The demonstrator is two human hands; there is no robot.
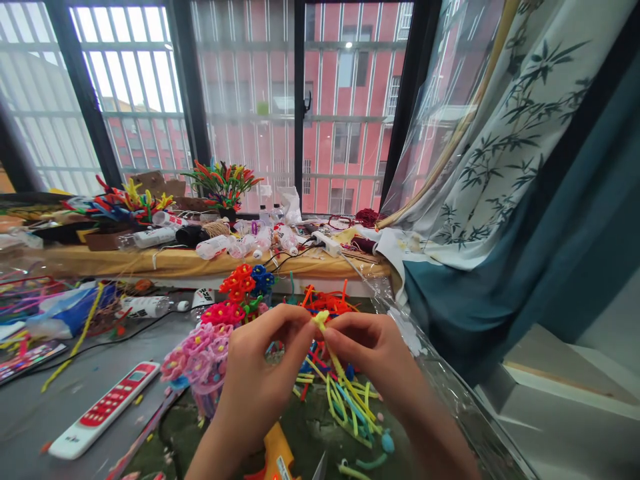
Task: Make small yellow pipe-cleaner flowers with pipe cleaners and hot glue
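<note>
Both of my hands are raised over the table and pinch a yellow pipe cleaner between thumbs and forefingers. My left hand grips it just left of its bunched, knotted top. My right hand closes on it from the other side, and a straight length hangs below the fingertips. Under my hands lie loose yellow, green and blue pipe cleaner pieces. Behind them is a heap of red and orange pipe cleaners. Pink pipe cleaner flowers stand by my left wrist, with red flowers and blue flowers beyond.
An orange-yellow tool, perhaps a glue gun, and a metal blade tip lie near my left forearm. A white remote control rests at left. Plastic bottles clutter the window ledge. A teal curtain hangs at right.
</note>
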